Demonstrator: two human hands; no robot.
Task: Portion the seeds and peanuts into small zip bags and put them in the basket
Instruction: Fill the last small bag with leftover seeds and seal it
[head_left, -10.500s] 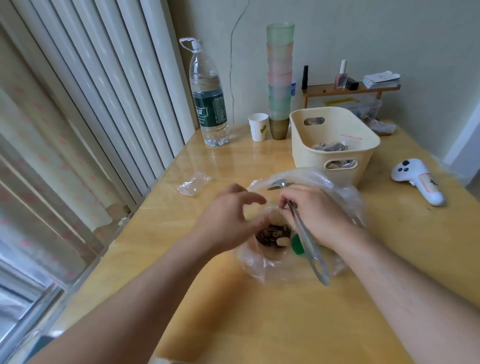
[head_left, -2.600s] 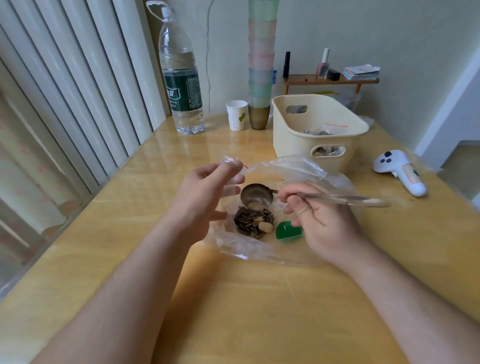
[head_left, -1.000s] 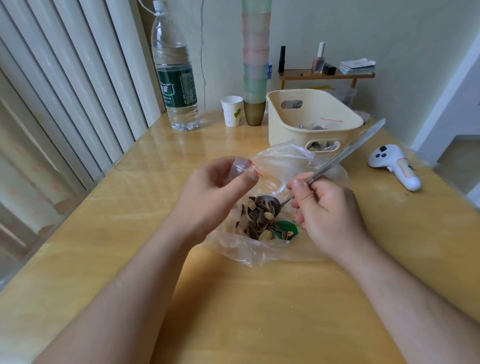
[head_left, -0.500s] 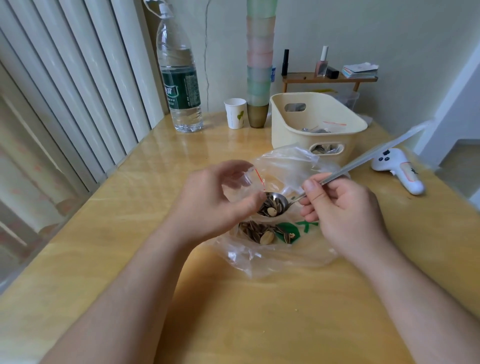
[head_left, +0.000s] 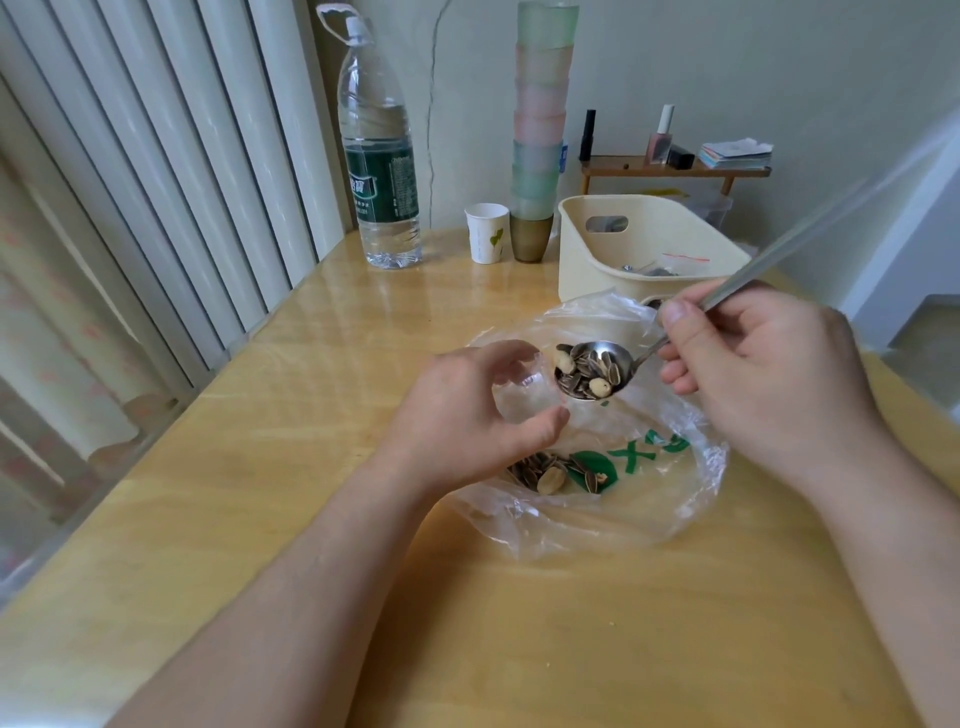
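Steel spoon (head_left: 597, 371): bowl is sitting level and loaded with striped seeds and a couple of peanuts; it is hovering right at the mouth of the small zip bag (head_left: 519, 387), probably kept level so nothing spills before the tip-in.
Right hand (head_left: 753, 364): is pinching the spoon handle between thumb and curled fingers, close to the bowl end; the long handle is angling up and away to the right, blurred at its far end.
Left hand (head_left: 467, 415): fingers and thumb are curling round the small zip bag, forming a ring that is apparently keeping its mouth open toward the spoon.
Small zip bag: clear plastic, held above the table; contents hard to tell, mostly hidden by the hand.
Supply: remaining seeds and peanuts (head_left: 556, 470) are lying in the large clear bag (head_left: 649, 493) with green print, spread flat on the wooden table (head_left: 363, 597) directly beneath both hands, so strays are likely falling back into stock.
Basket (head_left: 597, 260): cream plastic, standing just behind the large clear bag; filled packets are showing inside, within easy reach for the drop-off.
Step in hand (judgement): transferring one scoop into the bag; sealing and basketing not yet done.
Risk (judgement): narrow mouth, wide spoon; spilling is possible.
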